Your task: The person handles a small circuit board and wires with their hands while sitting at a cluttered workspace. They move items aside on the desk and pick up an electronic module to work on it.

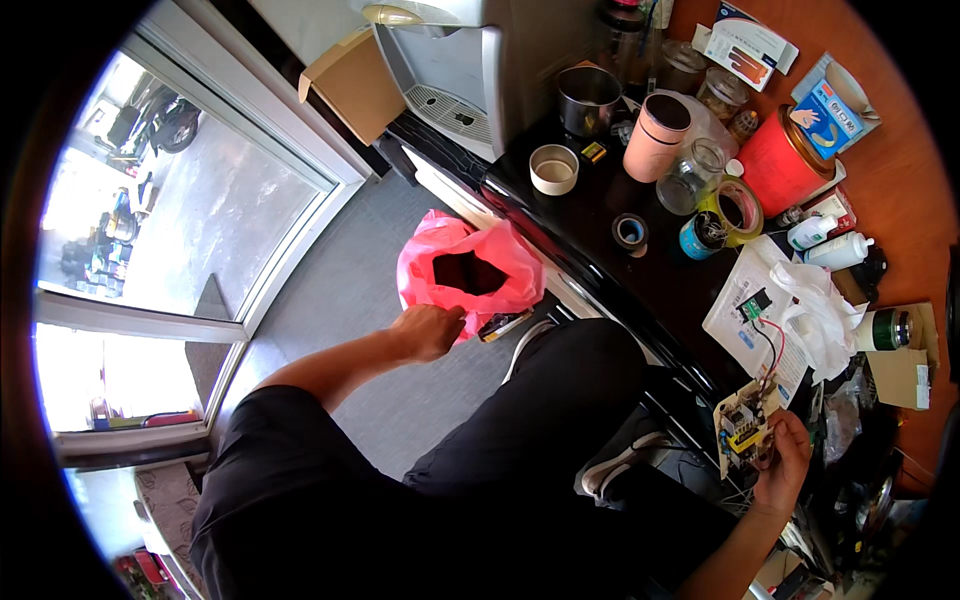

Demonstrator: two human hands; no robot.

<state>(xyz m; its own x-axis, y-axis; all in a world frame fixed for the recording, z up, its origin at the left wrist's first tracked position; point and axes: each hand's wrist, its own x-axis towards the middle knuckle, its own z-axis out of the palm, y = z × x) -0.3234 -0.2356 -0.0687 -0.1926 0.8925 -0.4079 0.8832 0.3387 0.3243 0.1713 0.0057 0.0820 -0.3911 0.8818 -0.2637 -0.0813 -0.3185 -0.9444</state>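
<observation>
My left hand (430,332) is closed at the near rim of a pink plastic bag (515,262), pinching its edge. The bag stands on the grey floor with its mouth open and dark inside. Off to the right, my right hand (783,465) grips a bare circuit board (740,432) by its edge, with yellow and dark parts facing up. Red and black wires run from it to a small green circuit module (755,306) lying on a white printed sheet (735,315). A crumpled white plastic bag (812,315) lies beside the sheet.
On the black tabletop stand a pink tumbler (655,140), a glass jar (688,178), a small cup (554,170), tape rolls (740,208) and a red canister (780,165). A water dispenser (455,85) and cardboard box (352,85) are behind. A glass door (200,200) is at left.
</observation>
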